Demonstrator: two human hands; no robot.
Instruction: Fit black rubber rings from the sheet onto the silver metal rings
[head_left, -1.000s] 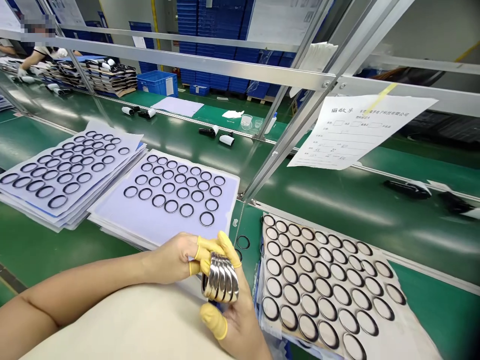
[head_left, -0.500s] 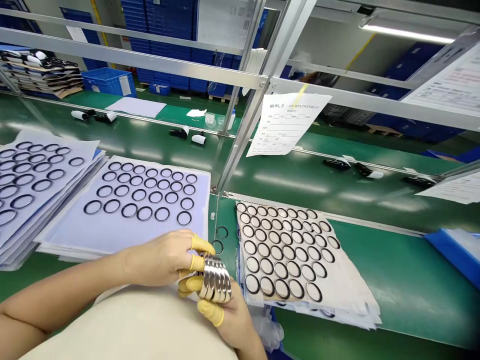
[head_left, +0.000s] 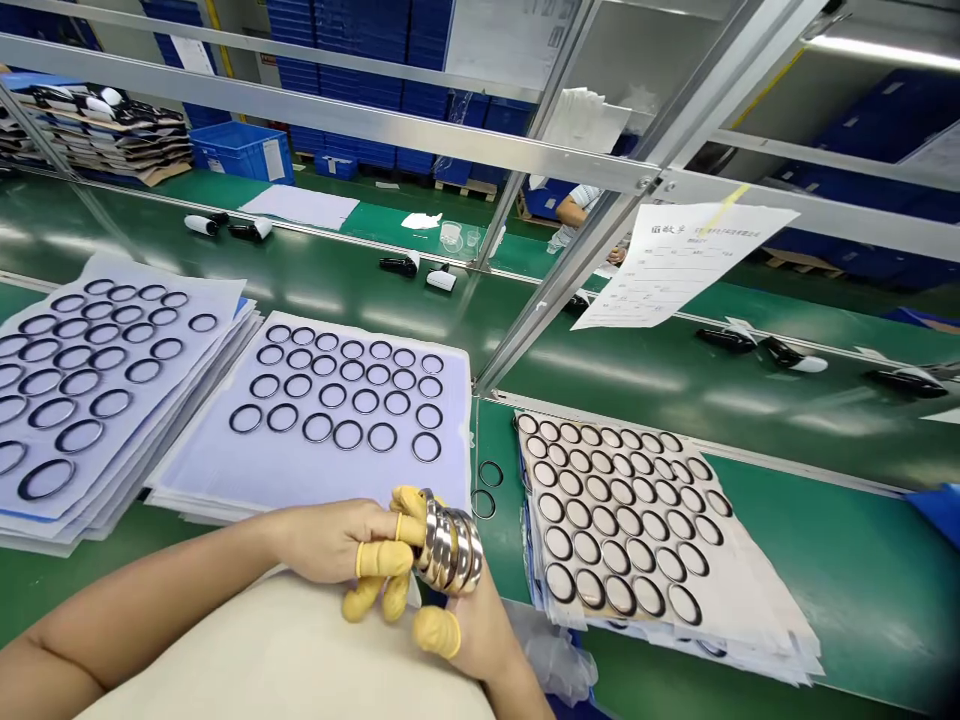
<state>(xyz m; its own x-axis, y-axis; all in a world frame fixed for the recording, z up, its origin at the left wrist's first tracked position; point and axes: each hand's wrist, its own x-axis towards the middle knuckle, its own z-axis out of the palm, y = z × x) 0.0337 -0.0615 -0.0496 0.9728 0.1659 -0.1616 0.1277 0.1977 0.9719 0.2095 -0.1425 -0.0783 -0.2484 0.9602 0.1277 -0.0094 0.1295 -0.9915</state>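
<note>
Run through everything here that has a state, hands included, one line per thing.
left hand, finger cots on, fingertips gripping the end of the metal rings
right hand, cupped under the metal rings, holding them
metal rings, bunched on edge, off the green table
middle sheet, upper rows filled with black rings, lower part bare
right sheet, filled throughout
loose black rings, flat on the green table between sheets

A factory assembly line; a long green conveyor belt [head_left: 675, 390] carries small parts under an aluminium frame [head_left: 450, 140]; blue crates [head_left: 232, 150] stand stacked behind; sheets of rings [head_left: 330, 400] cover the bench; a form [head_left: 675, 265] hangs overhead.
</note>
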